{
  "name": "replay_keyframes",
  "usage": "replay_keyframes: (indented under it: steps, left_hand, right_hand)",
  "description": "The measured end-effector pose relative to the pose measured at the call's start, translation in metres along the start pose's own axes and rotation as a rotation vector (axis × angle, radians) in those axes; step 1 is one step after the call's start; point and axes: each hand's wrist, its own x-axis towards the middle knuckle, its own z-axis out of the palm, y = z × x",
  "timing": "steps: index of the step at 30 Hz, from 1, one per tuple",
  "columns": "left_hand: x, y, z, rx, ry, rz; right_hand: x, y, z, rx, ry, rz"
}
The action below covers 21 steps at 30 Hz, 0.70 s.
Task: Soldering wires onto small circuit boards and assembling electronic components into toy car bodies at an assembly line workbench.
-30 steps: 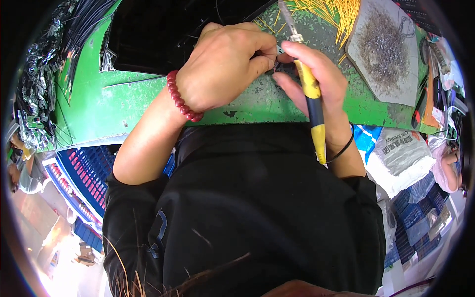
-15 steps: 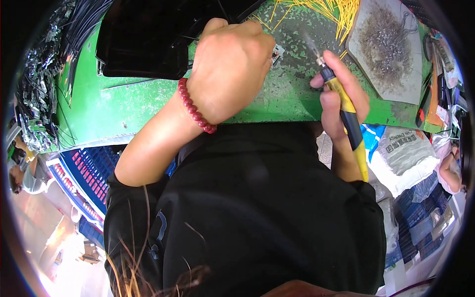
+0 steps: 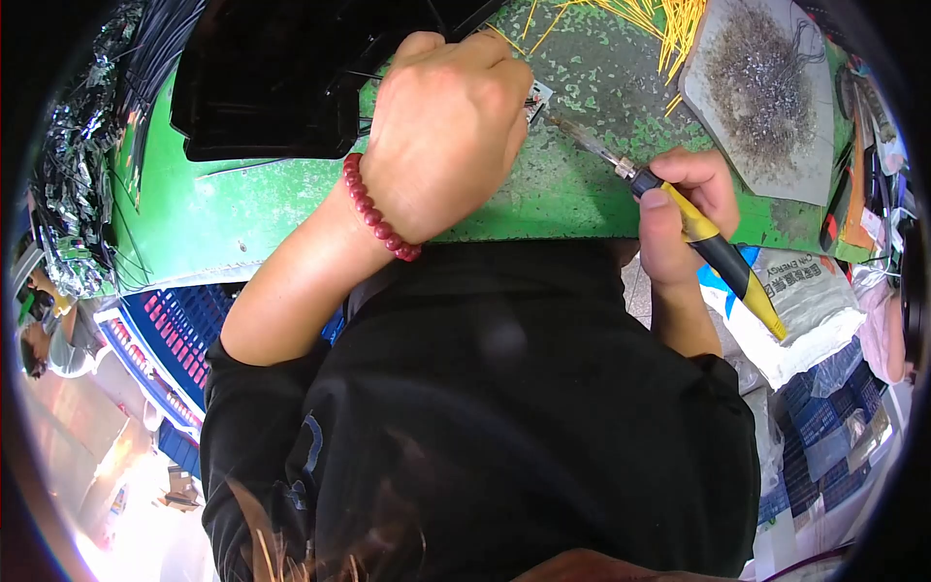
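Observation:
My right hand [image 3: 687, 209] grips a yellow-and-black soldering iron [image 3: 720, 254] like a pen. The iron's metal tip points up and left, close to a small white-and-dark piece [image 3: 538, 97] beside my left hand. I cannot tell if the tip touches it. My left hand [image 3: 451, 131], wearing a red bead bracelet [image 3: 373, 215], is closed with its back up. Its fingers curl under and what they pinch is hidden. Against it lies a glossy black casing [image 3: 267, 97] with thin dark wires, on the green worktable [image 3: 572, 199].
Yellow wires [image 3: 669, 39] lie at the far edge, beside a grey board [image 3: 756, 107] covered in dark solder debris. Black wires [image 3: 160, 58] and shiny dark strips [image 3: 73, 184] fill the left side. Below the table are a blue crate [image 3: 175, 335] and a white sack [image 3: 795, 310].
My right hand has turned the soldering iron, so its tip now slants leftward toward the small piece and its rear end swings right. The black casing and my left hand have shifted slightly left.

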Motion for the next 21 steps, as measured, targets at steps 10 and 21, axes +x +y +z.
replay_keyframes:
  steps: [10,21]
  left_hand:
    - [-0.0009,-0.0009,0.0031,0.013,0.008,-0.002]
    - [-0.0016,-0.0013,0.0031,0.013,0.013,0.008]
  right_hand:
    - [0.0050,0.0026,-0.0014,-0.084,-0.089,-0.099]
    - [0.0069,0.0017,0.0021,-0.134,-0.102,-0.094]
